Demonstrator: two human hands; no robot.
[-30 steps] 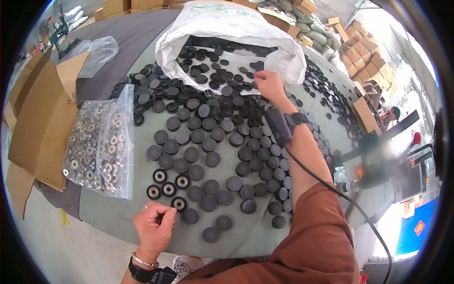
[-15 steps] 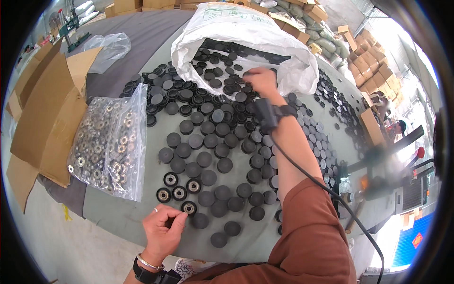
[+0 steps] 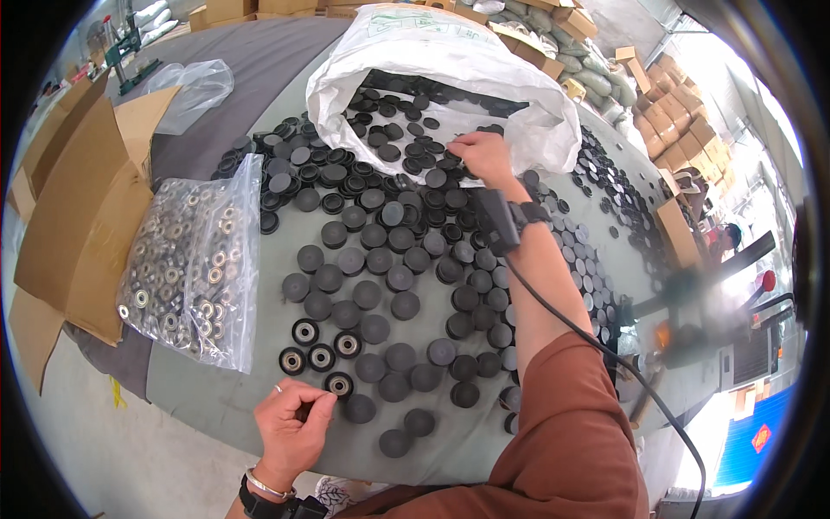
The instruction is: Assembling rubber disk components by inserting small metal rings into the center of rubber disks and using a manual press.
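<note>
My left hand (image 3: 294, 426) is closed at the near edge of the table, thumb against curled fingers; whatever it may hold is hidden. Just beyond its fingertips lies a black wheel with a metal bearing (image 3: 339, 385) in its middle, and several like it lie in a small group behind. My right hand (image 3: 486, 158) reaches to the mouth of a white woven sack (image 3: 432, 43), fingers pinched together beside loose black round caps (image 3: 420, 149). Whether a cap is between those fingers I cannot make out. More flat black caps (image 3: 367, 295) spread between my hands.
A clear plastic bag of metal bearings (image 3: 186, 277) lies at the left beside an open cardboard box (image 3: 82, 225). Caps also cover the table's right side (image 3: 605, 190). A cable (image 3: 605, 350) runs along my right arm. A blurred lever tool (image 3: 692, 294) stands at the right.
My right hand has shifted slightly at the sack's mouth, and its blurred fingers now show more clearly. My left hand keeps its closed pose. The whole view has moved a little.
</note>
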